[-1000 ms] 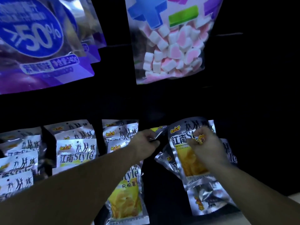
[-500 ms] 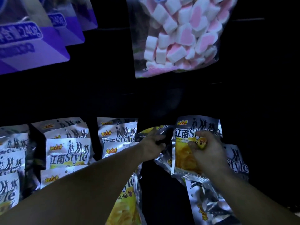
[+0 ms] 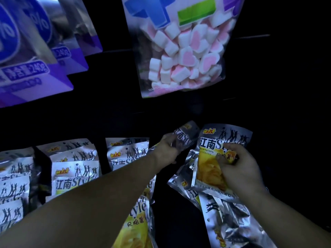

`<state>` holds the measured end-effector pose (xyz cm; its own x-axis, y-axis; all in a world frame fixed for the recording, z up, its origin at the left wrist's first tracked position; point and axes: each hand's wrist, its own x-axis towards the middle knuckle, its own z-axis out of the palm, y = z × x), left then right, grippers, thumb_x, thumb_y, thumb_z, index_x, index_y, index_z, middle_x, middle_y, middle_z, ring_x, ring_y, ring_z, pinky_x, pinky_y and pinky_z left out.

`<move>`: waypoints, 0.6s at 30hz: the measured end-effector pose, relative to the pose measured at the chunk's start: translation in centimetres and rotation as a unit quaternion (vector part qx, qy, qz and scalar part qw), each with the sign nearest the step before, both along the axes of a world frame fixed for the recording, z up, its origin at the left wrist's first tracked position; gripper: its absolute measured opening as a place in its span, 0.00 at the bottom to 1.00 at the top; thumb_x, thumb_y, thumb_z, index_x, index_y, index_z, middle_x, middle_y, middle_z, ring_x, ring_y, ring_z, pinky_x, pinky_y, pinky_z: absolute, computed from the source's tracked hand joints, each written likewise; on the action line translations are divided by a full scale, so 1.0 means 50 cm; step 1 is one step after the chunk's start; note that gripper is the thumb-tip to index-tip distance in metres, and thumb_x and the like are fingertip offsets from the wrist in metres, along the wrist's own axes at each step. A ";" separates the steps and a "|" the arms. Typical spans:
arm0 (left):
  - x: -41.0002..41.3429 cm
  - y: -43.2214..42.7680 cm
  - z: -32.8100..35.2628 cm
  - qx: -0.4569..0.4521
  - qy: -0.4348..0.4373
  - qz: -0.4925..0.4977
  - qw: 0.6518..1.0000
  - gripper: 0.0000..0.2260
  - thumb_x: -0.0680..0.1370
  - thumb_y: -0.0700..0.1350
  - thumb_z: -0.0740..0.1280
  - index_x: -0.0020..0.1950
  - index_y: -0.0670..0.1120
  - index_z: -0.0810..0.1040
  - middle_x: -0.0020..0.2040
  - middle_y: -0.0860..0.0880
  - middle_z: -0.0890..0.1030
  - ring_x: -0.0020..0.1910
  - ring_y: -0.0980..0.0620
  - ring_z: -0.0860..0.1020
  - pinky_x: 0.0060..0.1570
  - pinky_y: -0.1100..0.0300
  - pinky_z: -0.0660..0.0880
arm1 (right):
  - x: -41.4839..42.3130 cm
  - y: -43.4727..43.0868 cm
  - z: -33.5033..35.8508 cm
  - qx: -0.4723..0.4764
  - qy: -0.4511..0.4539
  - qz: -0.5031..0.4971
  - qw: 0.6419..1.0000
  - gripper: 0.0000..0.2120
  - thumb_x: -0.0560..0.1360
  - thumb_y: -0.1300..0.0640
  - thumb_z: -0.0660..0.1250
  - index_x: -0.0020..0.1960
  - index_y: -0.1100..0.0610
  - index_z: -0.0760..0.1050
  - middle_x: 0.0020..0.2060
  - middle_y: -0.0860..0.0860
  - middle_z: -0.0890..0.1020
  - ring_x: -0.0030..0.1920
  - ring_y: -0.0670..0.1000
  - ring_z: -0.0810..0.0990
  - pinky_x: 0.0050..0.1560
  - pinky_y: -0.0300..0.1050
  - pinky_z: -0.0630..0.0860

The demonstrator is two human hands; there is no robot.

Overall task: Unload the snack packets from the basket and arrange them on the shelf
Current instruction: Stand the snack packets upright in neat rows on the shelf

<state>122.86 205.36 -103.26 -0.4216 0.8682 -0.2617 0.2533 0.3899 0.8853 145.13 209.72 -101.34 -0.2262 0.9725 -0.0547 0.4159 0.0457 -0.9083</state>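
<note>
Silver packets [image 3: 210,169] clutched by left hand [image 3: 167,149] and right hand [image 3: 240,170].

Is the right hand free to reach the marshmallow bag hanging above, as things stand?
Probably not yet: the right hand grips a chip packet, the left hand another packet. Nothing blocks the way up to the marshmallow bag.

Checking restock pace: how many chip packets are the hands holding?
2. Tilted chip packet in the left hand; front-facing chip packet in the right hand. Hidden extras possible.
</note>
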 end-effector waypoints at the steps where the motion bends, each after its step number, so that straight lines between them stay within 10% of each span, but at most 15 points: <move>1: -0.001 -0.007 0.026 0.010 -0.018 0.000 1.000 0.21 0.79 0.39 0.68 0.72 0.48 0.74 0.71 0.56 0.69 0.58 0.51 0.78 0.41 0.60 0.82 | 0.001 -0.003 0.009 -0.002 0.004 -0.002 1.000 0.13 0.78 0.53 0.72 0.59 0.40 0.75 0.46 0.52 0.75 0.35 0.50 0.74 0.40 0.39 0.70; 4: 0.004 -0.034 0.082 0.045 -0.110 0.047 0.992 0.16 0.77 0.33 0.68 0.60 0.51 0.79 0.57 0.46 0.82 0.42 0.55 0.81 0.35 0.67 0.79 | 0.004 -0.019 0.043 0.001 0.016 -0.005 1.000 0.13 0.78 0.54 0.72 0.58 0.41 0.76 0.40 0.51 0.75 0.26 0.45 0.71 0.31 0.38 0.69; 8: 0.010 -0.084 0.112 0.061 -0.035 0.038 0.997 0.23 0.75 0.36 0.71 0.69 0.51 0.79 0.52 0.39 0.84 0.43 0.49 0.82 0.48 0.58 0.82 | 0.007 -0.046 0.095 0.007 0.041 0.005 0.999 0.12 0.78 0.57 0.72 0.56 0.41 0.78 0.26 0.47 0.71 0.19 0.43 0.64 0.23 0.37 0.67; 12: 0.009 -0.121 0.136 0.066 0.001 0.032 0.997 0.21 0.76 0.33 0.71 0.67 0.47 0.80 0.56 0.45 0.85 0.47 0.50 0.83 0.43 0.61 0.79 | 0.012 -0.070 0.140 0.011 0.031 0.040 0.999 0.12 0.79 0.56 0.71 0.56 0.40 0.77 0.36 0.51 0.73 0.22 0.44 0.65 0.24 0.35 0.67; 18: 0.014 -0.188 0.195 0.025 0.000 0.012 1.000 0.23 0.77 0.33 0.70 0.71 0.45 0.75 0.36 0.46 0.80 0.26 0.52 0.71 0.29 0.60 0.70 | 0.025 -0.111 0.181 -0.008 0.009 0.024 1.000 0.13 0.79 0.57 0.72 0.60 0.45 0.76 0.58 0.47 0.75 0.48 0.47 0.80 0.40 0.36 0.74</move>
